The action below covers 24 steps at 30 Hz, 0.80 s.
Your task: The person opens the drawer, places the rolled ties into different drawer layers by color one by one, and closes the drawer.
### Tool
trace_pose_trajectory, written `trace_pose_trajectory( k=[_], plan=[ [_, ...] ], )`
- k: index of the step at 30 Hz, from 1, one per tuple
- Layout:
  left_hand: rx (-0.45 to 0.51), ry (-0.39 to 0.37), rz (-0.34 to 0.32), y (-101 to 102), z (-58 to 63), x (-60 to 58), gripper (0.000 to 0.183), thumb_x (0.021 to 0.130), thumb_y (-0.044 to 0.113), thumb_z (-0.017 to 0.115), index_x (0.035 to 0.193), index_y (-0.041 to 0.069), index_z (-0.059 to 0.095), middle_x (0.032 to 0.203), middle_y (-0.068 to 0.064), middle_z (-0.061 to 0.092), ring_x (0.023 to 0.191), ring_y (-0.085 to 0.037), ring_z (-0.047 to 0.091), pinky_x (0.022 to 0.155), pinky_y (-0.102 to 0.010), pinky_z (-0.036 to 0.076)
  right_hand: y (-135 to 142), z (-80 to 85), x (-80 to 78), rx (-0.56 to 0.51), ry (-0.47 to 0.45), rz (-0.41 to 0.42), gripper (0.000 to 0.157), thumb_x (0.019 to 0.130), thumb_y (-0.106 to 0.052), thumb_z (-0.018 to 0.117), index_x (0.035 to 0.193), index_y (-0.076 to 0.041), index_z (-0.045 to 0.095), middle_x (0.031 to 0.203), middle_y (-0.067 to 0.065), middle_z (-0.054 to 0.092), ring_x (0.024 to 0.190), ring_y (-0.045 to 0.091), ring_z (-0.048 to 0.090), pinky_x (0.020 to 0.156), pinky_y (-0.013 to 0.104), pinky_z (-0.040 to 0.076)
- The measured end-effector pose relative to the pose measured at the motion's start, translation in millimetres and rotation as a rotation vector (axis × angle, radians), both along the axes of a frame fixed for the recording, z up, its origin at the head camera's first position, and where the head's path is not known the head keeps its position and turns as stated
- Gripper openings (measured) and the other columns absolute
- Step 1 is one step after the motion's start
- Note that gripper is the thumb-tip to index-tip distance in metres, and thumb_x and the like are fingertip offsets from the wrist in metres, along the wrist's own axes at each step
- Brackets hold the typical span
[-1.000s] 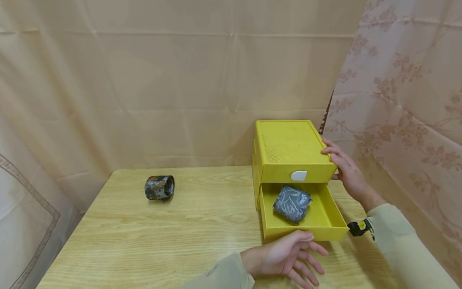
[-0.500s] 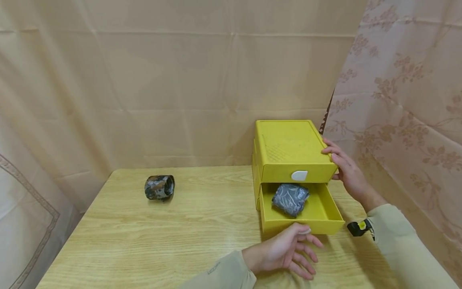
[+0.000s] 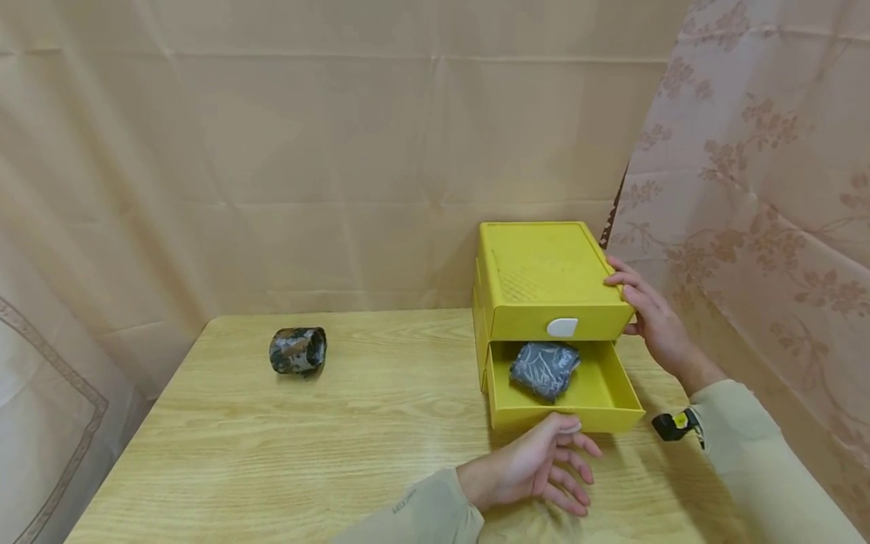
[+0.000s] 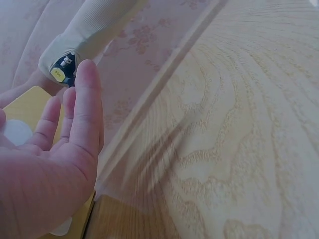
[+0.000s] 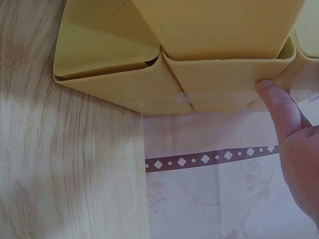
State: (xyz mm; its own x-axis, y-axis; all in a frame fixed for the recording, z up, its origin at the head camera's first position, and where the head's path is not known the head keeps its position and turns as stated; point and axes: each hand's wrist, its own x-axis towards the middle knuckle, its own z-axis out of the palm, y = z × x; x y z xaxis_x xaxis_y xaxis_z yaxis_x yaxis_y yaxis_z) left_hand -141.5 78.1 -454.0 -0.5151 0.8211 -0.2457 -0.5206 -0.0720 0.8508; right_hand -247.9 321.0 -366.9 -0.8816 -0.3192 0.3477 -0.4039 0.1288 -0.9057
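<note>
A yellow drawer unit [image 3: 550,264] stands at the right of the table, with a drawer [image 3: 567,420] below its top one pulled partly out. In that drawer lies a folded dark grey bundle [image 3: 544,370] with pale leaf-like lines. My left hand [image 3: 530,461] is at the drawer's front, its thumb against the white handle and the other fingers spread out below. My right hand [image 3: 655,321] rests on the unit's right side, fingertips over the top edge; in the right wrist view, one straight finger [image 5: 279,107] presses the yellow side wall.
A hollow camouflage-patterned roll [image 3: 297,350] lies at the left of the wooden table [image 3: 326,453]. Beige cloth [image 3: 306,151] hangs behind the table, and floral cloth [image 3: 768,189] hangs on the right. A black wrist camera [image 3: 673,427] sits below my right wrist.
The drawer has slid a short way inward, carrying the grey bundle back with it. My left hand has moved forward with the drawer front; the right hand has stayed on the unit.
</note>
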Motion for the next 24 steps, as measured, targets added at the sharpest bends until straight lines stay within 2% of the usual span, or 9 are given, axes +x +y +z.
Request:
trace_pose_trajectory(
  k=[6, 10, 24],
  plan=[
    [-0.015, -0.005, 0.002, -0.5, 0.6, -1.2, 0.062, 0.090, 0.057, 0.040, 0.114, 0.002, 0.058, 0.086, -0.007, 0.060, 0.070, -0.026, 0.063, 0.067, -0.046, 0.055, 0.4, -0.2, -0.5, -0.006, 0.002, -0.002, 0.034, 0.106, -0.025, 0.027, 0.126, -0.004, 0.045, 0.158, 0.002, 0.011, 0.124, 0.014, 0.040, 0.069, 0.029, 0.054],
    [-0.023, 0.000, 0.001, -0.4, 0.7, -2.3, 0.059, 0.090, 0.058, 0.039, 0.110, 0.006, 0.059, 0.087, -0.007, 0.060, 0.070, -0.025, 0.063, 0.067, -0.046, 0.055, -0.1, 0.4, 0.1, 0.001, 0.001, -0.009, 0.034, 0.106, -0.025, 0.027, 0.126, -0.005, 0.045, 0.158, 0.002, 0.011, 0.124, 0.014, 0.040, 0.069, 0.029, 0.054],
    [-0.009, -0.001, 0.016, 0.6, 2.6, -7.5, 0.053, 0.090, 0.057, 0.040, 0.102, 0.008, 0.059, 0.087, -0.007, 0.061, 0.068, -0.024, 0.062, 0.066, -0.045, 0.055, -0.5, 0.0, 0.3, -0.014, -0.007, -0.011, 0.034, 0.106, -0.026, 0.028, 0.126, -0.004, 0.045, 0.158, 0.002, 0.011, 0.125, 0.014, 0.038, 0.069, 0.029, 0.054]
  ],
)
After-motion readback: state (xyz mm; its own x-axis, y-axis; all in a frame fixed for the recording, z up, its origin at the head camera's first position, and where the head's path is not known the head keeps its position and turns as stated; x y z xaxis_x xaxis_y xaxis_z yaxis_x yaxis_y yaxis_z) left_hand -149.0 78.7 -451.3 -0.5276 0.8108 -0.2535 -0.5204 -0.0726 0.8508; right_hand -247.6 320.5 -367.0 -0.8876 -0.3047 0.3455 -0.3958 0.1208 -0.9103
